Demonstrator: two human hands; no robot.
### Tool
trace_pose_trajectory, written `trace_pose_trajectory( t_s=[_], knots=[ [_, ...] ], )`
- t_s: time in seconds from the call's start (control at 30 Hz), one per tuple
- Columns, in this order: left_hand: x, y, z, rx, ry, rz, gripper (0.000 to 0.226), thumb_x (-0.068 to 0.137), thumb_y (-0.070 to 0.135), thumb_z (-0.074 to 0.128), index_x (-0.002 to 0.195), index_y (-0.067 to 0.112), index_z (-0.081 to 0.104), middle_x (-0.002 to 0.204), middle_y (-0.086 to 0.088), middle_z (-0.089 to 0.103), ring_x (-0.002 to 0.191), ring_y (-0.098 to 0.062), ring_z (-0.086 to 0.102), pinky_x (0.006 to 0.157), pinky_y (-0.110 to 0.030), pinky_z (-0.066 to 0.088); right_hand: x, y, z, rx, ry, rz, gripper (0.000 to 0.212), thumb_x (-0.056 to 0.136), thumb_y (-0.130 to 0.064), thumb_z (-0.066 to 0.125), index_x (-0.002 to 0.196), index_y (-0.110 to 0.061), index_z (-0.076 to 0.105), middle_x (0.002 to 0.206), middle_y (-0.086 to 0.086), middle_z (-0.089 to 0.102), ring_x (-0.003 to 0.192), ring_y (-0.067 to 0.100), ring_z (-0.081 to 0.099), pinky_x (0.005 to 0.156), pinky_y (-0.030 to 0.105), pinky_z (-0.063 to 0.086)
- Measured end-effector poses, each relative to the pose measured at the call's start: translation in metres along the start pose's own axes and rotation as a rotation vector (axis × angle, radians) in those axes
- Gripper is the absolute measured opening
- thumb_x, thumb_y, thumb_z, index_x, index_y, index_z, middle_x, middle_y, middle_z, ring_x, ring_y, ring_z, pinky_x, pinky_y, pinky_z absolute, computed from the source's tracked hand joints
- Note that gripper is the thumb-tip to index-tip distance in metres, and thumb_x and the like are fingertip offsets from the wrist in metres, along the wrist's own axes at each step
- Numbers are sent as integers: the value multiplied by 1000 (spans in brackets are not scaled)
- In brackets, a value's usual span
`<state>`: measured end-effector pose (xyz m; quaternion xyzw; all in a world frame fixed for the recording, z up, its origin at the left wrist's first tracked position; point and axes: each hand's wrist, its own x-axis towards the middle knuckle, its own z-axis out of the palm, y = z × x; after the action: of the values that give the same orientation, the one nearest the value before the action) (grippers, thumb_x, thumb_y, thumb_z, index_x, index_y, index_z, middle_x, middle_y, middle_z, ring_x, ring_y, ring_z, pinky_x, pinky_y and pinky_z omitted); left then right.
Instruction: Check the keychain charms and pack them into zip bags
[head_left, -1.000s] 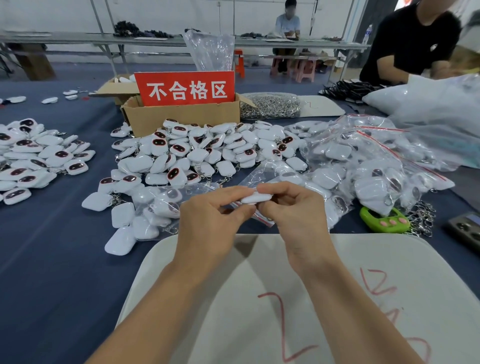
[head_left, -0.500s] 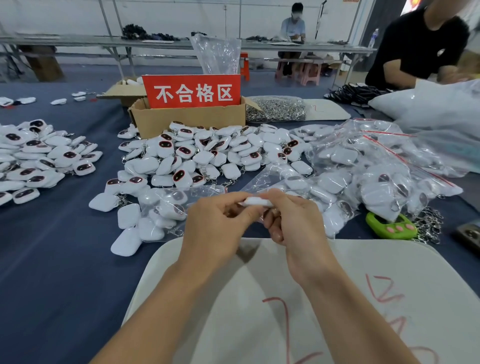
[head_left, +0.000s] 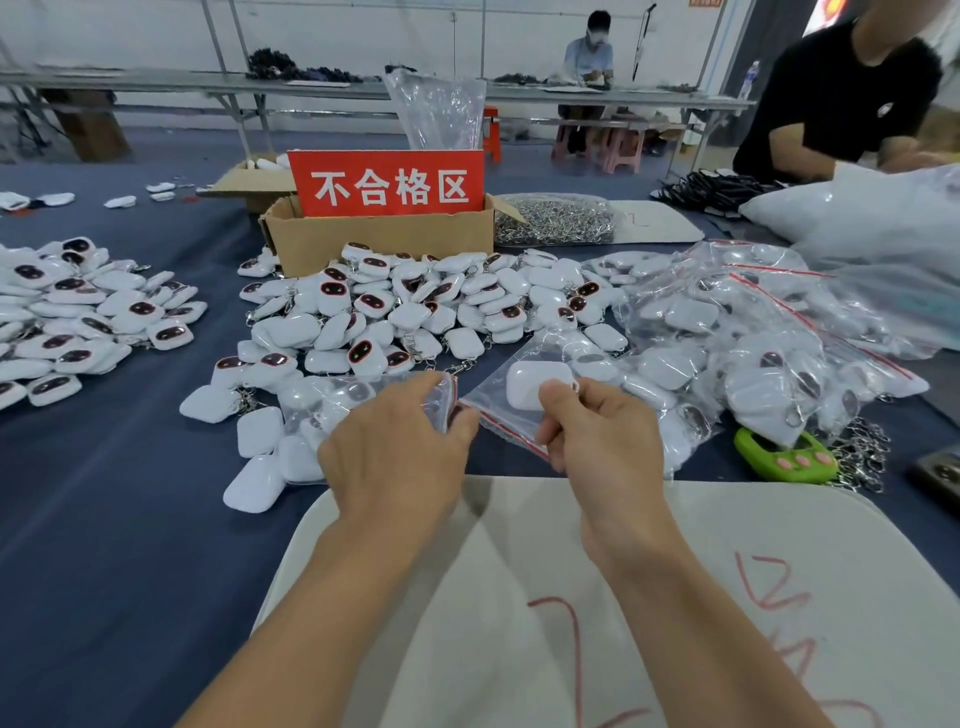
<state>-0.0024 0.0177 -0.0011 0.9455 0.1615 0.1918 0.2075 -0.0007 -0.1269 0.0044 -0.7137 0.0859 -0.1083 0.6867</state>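
The left hand (head_left: 395, 457), right hand (head_left: 608, 447) and both forearms are bare.

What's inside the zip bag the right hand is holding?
One white charm shows through the clear zip bag, plain side up. The thumb of the right hand covers one corner, so its keyring is hidden.

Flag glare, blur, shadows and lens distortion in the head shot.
Head view: soft shadows under the left hand and right hand on the off-white board; specular glare on the heap of clear plastic zip bags and on the small clear zip bag both hands pinch; wide-angle bowing curves the long grey back table; red rectangular sign sharp, seated person far back soft.
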Motion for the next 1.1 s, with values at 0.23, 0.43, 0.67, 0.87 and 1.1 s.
trace_pose_trajectory(
  t_s=[0.23,0.43,0.67,0.87,1.1],
  knots=[
    [1,-3,0,53,2,36,23,93,36,50,74,24,55,64,7,56,62,-20,45,52,-30,16,1,3,3,-33,-27,24,24,90,-21,61,67,-21,69,66,13,70,51,16,55,59,36,43],
    [-7,2,0,-276,153,174,16,95,33,57,85,28,69,52,3,52,60,-22,50,58,-32,24,-5,3,11,-21,-81,-68,20,89,-11,57,72,-17,65,64,6,70,48,15,51,49,24,44],
    [-21,8,-4,-578,183,336,29,93,31,58,112,33,80,74,9,74,79,-9,62,70,-21,46,-11,7,22,-441,-205,-327,20,85,-28,53,70,-36,64,67,-15,66,66,5,60,61,23,43],
    [-12,3,-2,-759,158,279,38,99,51,45,106,33,78,74,27,71,68,1,62,66,-22,46,-8,3,19,-584,-7,-310,20,77,-37,44,66,-29,59,58,-9,58,61,10,52,57,24,35],
    [27,-21,-11,-1149,322,-401,38,91,46,45,81,40,81,49,12,39,47,-7,34,51,-27,33,-2,-5,5,-390,392,-226,21,90,-20,54,72,-23,65,50,-16,56,58,7,56,57,30,40]
  ],
)
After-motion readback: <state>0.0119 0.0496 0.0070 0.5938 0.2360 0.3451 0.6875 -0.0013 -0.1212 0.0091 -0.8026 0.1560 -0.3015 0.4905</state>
